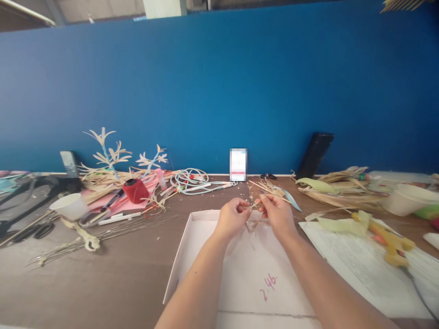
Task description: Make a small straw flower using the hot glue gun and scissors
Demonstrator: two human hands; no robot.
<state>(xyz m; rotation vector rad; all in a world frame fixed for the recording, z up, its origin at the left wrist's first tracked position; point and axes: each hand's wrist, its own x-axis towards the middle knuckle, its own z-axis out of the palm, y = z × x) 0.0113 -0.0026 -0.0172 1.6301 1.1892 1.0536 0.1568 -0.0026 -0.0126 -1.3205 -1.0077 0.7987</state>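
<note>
Both hands meet above the far end of a white shallow box [254,269], which has pink handwriting on it. Thumb and fingers of my left hand [235,217] are pinched on a thin pale plant strip [254,205]. My right hand [277,214] pinches the same strip from the other side. Brownish strands [252,228] hang below the fingertips over the box. Just beyond the hands lie small pale scraps, thin sticks [262,186] and a light blue leaf-shaped piece [291,199].
Left: husk flowers [106,155], red thread spool [136,190], white cup [70,206], thin wires [109,235], coiled cord [192,180]. Right: dried husks [336,192], another cup [408,199], yellow glue gun [391,240] on printed paper [356,260]. A blue partition [219,91] stands behind.
</note>
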